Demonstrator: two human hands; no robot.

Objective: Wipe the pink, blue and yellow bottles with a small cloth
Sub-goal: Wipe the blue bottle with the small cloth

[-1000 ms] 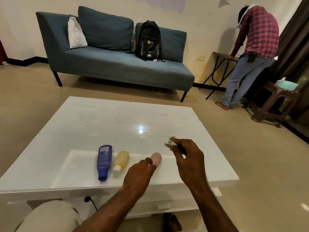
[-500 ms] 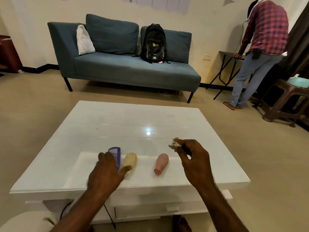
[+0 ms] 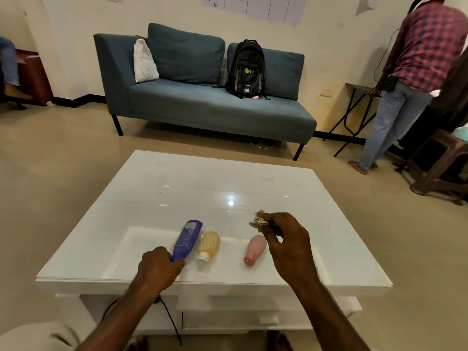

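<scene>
Three bottles lie on the white glossy table [image 3: 177, 188] near its front edge. The blue bottle [image 3: 188, 238] is leftmost, and my left hand [image 3: 159, 268] grips its cap end. Touching its right side lies the yellow bottle [image 3: 209, 245], white cap toward me. The pink bottle [image 3: 254, 249] lies apart to the right, free of both hands. Just above and right of it, my right hand [image 3: 286, 241] pinches a small crumpled cloth [image 3: 258, 220] between thumb and fingers.
A blue sofa [image 3: 202, 105] with a black backpack [image 3: 245, 69] and a white pillow stands beyond the table. A person in a checked shirt [image 3: 415, 79] stands at the far right by a folding table. A brown stool [image 3: 440, 163] is on the right. A black cable hangs under the table.
My left hand left the pink bottle, moved left over the blue and yellow ones, and now grips the blue bottle's near end. The right hand with the cloth has stayed in place.
</scene>
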